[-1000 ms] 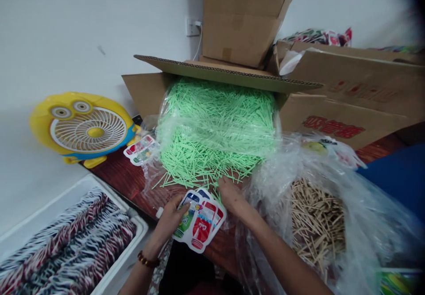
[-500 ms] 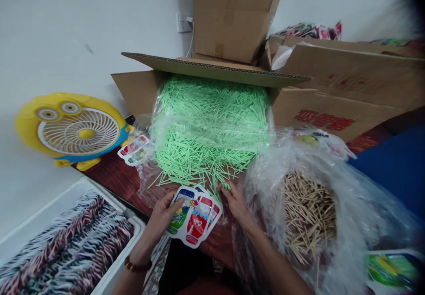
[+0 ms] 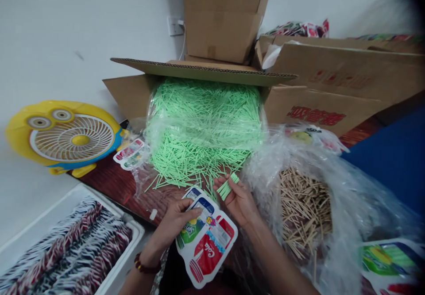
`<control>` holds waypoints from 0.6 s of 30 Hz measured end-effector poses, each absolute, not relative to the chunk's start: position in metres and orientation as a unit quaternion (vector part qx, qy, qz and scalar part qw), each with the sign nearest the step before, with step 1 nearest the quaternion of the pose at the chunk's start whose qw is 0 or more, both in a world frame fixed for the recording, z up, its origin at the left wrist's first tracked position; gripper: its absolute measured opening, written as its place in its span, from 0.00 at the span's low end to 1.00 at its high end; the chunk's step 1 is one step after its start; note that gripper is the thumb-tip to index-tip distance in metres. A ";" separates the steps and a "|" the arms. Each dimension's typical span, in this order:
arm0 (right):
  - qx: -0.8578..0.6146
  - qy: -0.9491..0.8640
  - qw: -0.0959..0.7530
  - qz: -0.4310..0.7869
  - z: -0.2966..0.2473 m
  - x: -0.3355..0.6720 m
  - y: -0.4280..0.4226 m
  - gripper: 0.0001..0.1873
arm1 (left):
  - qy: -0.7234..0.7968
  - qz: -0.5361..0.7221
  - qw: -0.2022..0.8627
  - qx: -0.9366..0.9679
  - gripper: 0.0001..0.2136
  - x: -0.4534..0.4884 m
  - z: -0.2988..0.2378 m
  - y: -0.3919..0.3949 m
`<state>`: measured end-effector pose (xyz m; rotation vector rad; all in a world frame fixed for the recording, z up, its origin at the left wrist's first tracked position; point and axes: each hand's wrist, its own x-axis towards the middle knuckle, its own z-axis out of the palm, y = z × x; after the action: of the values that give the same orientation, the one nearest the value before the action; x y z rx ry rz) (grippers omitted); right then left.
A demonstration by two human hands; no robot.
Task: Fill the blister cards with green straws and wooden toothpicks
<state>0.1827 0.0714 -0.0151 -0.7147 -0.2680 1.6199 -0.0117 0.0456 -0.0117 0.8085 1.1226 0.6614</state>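
Before the pile (image 3: 202, 127), right hand (image 3: 241, 201) now holds raised sticks (image 3: 227, 186); left hand (image 3: 172, 224) grips pouches (image 3: 207, 242).

Bright, even light, probably from overhead; glare flashes off the crinkled clear plastic bag (image 3: 332, 171). Thin pale-green sticks (image 3: 206, 122) look sharp, edges smear, top-right corner darkens.

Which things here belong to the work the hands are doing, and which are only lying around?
In use: left hand holding flat printed pouches; right hand holding small bunch of thin green sticks; big green stick pile in clear plastic.
Lying about: yellow cartoon-faced fan; pale wooden sticks in clear bag; white tray of striped items; brown cardboard boxes.
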 end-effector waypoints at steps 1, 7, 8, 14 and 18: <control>-0.305 -0.111 0.624 0.711 -0.014 0.181 0.070 0.07 | 0.502 0.295 0.726 0.365 0.12 -0.010 -0.010 0.046; -0.274 -0.015 0.618 0.737 -0.006 0.175 0.065 0.03 | 0.489 0.293 0.738 0.361 0.12 -0.010 -0.009 0.044; -0.269 0.007 0.618 0.739 -0.004 0.174 0.065 0.02 | 0.490 0.292 0.740 0.356 0.12 -0.011 -0.009 0.043; -0.261 0.067 0.624 0.734 0.001 0.172 0.063 0.07 | 0.442 0.301 0.678 0.504 0.08 -0.009 0.012 0.038; -0.267 0.069 0.627 0.728 -0.001 0.170 0.060 0.07 | 0.387 0.289 0.568 0.666 0.06 -0.004 0.037 0.034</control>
<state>0.1695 0.0596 -0.0011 -0.6118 0.1584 1.6693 -0.0037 0.0338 0.0366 1.5652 0.9086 0.6777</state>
